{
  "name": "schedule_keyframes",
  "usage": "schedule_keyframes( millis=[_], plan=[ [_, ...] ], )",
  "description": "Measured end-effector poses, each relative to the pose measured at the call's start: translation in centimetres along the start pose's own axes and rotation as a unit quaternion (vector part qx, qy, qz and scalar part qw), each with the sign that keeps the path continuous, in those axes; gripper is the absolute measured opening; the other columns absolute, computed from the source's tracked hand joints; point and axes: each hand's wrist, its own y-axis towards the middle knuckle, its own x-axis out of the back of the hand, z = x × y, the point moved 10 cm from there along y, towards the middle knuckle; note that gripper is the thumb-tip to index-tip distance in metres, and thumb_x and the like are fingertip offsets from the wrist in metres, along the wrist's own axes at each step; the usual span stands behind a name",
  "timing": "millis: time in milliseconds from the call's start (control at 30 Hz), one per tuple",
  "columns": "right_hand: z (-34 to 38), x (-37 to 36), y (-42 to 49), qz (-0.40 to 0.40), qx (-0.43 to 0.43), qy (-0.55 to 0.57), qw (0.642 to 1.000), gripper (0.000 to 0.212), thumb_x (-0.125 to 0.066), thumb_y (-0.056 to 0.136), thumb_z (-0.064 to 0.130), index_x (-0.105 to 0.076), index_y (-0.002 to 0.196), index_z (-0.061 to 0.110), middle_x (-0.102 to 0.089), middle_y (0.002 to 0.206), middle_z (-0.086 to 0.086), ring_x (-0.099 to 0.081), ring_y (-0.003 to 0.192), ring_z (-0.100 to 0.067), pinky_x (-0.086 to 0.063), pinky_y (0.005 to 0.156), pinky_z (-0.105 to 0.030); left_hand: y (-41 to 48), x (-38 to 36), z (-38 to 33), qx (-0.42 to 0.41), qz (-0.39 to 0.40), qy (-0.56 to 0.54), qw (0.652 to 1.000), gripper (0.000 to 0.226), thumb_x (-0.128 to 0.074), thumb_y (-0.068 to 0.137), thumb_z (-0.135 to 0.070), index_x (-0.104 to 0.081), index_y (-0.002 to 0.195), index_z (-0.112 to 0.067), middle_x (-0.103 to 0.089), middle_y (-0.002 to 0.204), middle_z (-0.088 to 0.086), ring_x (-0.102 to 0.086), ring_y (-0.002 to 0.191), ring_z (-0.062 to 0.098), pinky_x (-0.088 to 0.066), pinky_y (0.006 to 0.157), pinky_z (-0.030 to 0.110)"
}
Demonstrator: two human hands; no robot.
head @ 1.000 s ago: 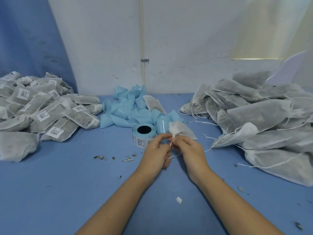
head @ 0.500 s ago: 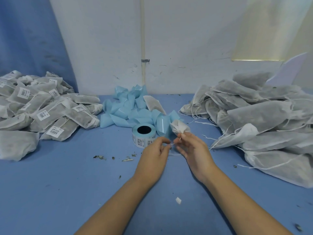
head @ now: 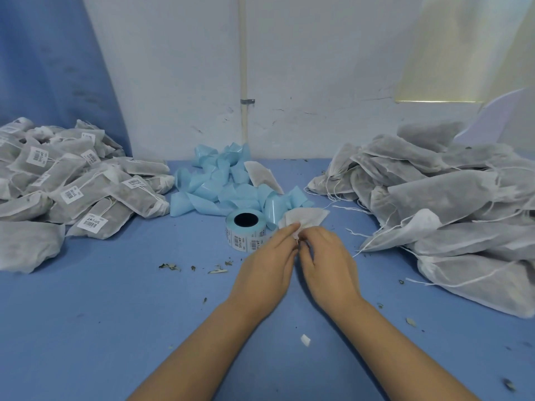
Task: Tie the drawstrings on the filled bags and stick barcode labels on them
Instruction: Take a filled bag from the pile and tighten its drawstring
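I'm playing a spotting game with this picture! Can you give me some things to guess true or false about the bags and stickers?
1. The pile of bags on the person's left already has barcode labels. True.
2. The label roll stands on the far right of the table. False: it sits near the middle, just ahead of the hands.
3. Both hands hold one small bag. True: left hand and right hand pinch it together.
4. The bags on the right all carry labels. False: none show.
5. The empty backing strips are red. False: they are light blue.
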Motion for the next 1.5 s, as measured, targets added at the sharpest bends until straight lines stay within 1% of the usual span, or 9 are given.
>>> schedule_keyframes(
  millis=[100, 200, 333, 500, 633, 767, 967, 1233, 1500],
  plan=[
    [0.7, 0.4, -0.4, -0.017, 0.023, 0.012, 1.0, 0.024, -0.048, 0.09, 0.01, -0.061, 0.108, 0.019, -0.062, 0.113, 0.009, -0.051, 0.106, -0.015, -0.041, 0.08, -0.032, 0.2, -0.5, -0.1, 0.006, 0.025, -0.114, 0.993, 0.04, -0.044, 0.098, -0.003, -0.044, 0.138, -0.009, -0.043, 0.14, -0.007, -0.035, 0.127, -0.007, -0.022, 0.105, 0.004],
    [1.3, 1.1, -0.6, -0.049, 0.046, 0.026, 0.997, 0.034, -0.054, 0.085, 0.005, -0.064, 0.115, 0.018, -0.062, 0.124, 0.007, -0.053, 0.112, -0.017, -0.044, 0.087, -0.034, 0.4, -0.2, 0.8, 0.057, 0.007, -0.176, 0.983, 0.043, -0.042, 0.098, -0.003, -0.041, 0.14, -0.016, -0.054, 0.126, -0.005, -0.047, 0.113, -0.006, -0.029, 0.1, 0.005],
    [2.0, 1.5, -0.8, -0.073, 0.069, 0.038, 0.994, 0.042, -0.052, 0.082, 0.003, -0.064, 0.12, 0.015, -0.06, 0.13, 0.005, -0.055, 0.115, -0.019, -0.047, 0.09, -0.036, 0.4, 0.2, 1.5, 0.097, -0.014, -0.221, 0.97, 0.035, -0.042, 0.098, -0.002, -0.051, 0.126, -0.022, -0.06, 0.109, -0.004, -0.052, 0.1, -0.005, -0.037, 0.09, 0.008],
    [2.4, 2.3, -1.0, -0.119, 0.104, 0.06, 0.986, 0.03, -0.056, 0.087, 0.015, -0.071, 0.113, 0.015, -0.068, 0.118, 0.005, -0.061, 0.1, -0.021, -0.049, 0.083, -0.032, 0.4, -0.2, 1.7, 0.097, -0.002, -0.226, 0.969, 0.014, -0.044, 0.097, -0.003, -0.057, 0.1, -0.007, -0.06, 0.097, 0.004, -0.054, 0.089, 0.009, -0.042, 0.082, 0.018],
    [0.0, 1.3, -0.3, -0.085, 0.022, 0.18, 0.98, 0.025, -0.062, 0.091, 0.011, -0.071, 0.112, 0.021, -0.069, 0.098, 0.011, -0.054, 0.086, -0.012, -0.037, 0.075, -0.016, 0.2, -1.2, 2.4, 0.136, 0.034, -0.263, 0.955, 0.014, -0.045, 0.098, -0.009, -0.058, 0.096, -0.007, -0.062, 0.088, 0.005, -0.055, 0.076, 0.005, -0.044, 0.073, 0.019],
    [-2.8, 0.3, -0.1, -0.083, -0.099, 0.359, 0.924, 0.02, -0.066, 0.087, 0.01, -0.075, 0.1, 0.022, -0.07, 0.078, 0.022, -0.057, 0.069, 0.003, -0.043, 0.069, -0.009, 0.0, -1.9, 2.6, 0.145, 0.055, -0.237, 0.959, 0.014, -0.044, 0.099, -0.015, -0.054, 0.088, -0.013, -0.063, 0.081, 0.0, -0.059, 0.07, -0.002, -0.039, 0.066, 0.007],
    [-3.9, -0.5, 0.0, -0.064, -0.173, 0.473, 0.862, 0.012, -0.073, 0.081, 0.007, -0.076, 0.089, 0.015, -0.073, 0.077, 0.018, -0.066, 0.075, 0.007, -0.046, 0.067, -0.005, 0.0, -1.2, 3.2, 0.153, 0.01, -0.237, 0.959, 0.017, -0.038, 0.102, -0.024, -0.046, 0.088, -0.025, -0.061, 0.069, -0.002, -0.058, 0.058, 0.003, -0.042, 0.061, 0.018],
    [-2.6, -0.7, 0.1, -0.023, -0.148, 0.484, 0.862, 0.01, -0.075, 0.079, 0.011, -0.076, 0.082, 0.02, -0.074, 0.079, 0.013, -0.068, 0.077, 0.004, -0.046, 0.067, -0.005, -0.3, 0.4, 3.6, 0.171, -0.062, -0.23, 0.956, 0.023, -0.032, 0.102, -0.032, -0.042, 0.085, -0.046, -0.062, 0.078, -0.008, -0.063, 0.055, 0.018, -0.049, 0.064, 0.046],
    [-1.1, -0.3, 0.2, 0.005, -0.085, 0.419, 0.904, 0.015, -0.075, 0.079, 0.013, -0.076, 0.077, 0.028, -0.074, 0.081, 0.012, -0.065, 0.077, 0.001, -0.045, 0.069, -0.01, -0.6, 0.7, 4.2, 0.185, -0.073, -0.193, 0.961, 0.013, -0.036, 0.101, -0.035, -0.043, 0.09, -0.037, -0.064, 0.059, 0.003, -0.057, 0.051, 0.007, -0.042, 0.056, 0.024]
  ],
)
